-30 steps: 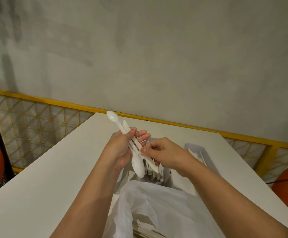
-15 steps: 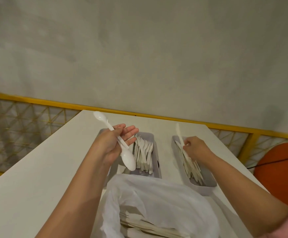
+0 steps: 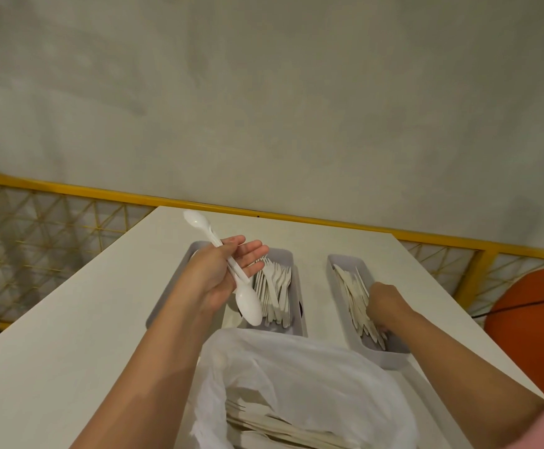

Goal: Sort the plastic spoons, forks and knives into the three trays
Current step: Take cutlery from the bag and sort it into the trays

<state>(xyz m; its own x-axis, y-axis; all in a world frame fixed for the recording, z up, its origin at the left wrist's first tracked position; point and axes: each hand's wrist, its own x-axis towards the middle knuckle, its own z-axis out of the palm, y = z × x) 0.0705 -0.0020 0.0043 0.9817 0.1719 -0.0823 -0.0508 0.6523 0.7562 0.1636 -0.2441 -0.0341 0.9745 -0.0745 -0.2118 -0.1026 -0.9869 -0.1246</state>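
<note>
The right hand (image 3: 385,303) has dropped into the grey plastic tray (image 3: 390,358) right of centre, among the white plastic knives (image 3: 355,299), its grip hidden, so that knife looks sorted, while the left hand (image 3: 219,273) at centre clamps two white plastic spoons (image 3: 248,303), probably next.

The left hand (image 3: 219,273) and its spoons (image 3: 248,303) hide most of the tray (image 3: 169,290) left of the fork tray (image 3: 288,254). Right of it, the right hand (image 3: 389,303) has its fingertips hidden among knives (image 3: 350,293). The bag (image 3: 296,367) is cut off below.
</note>
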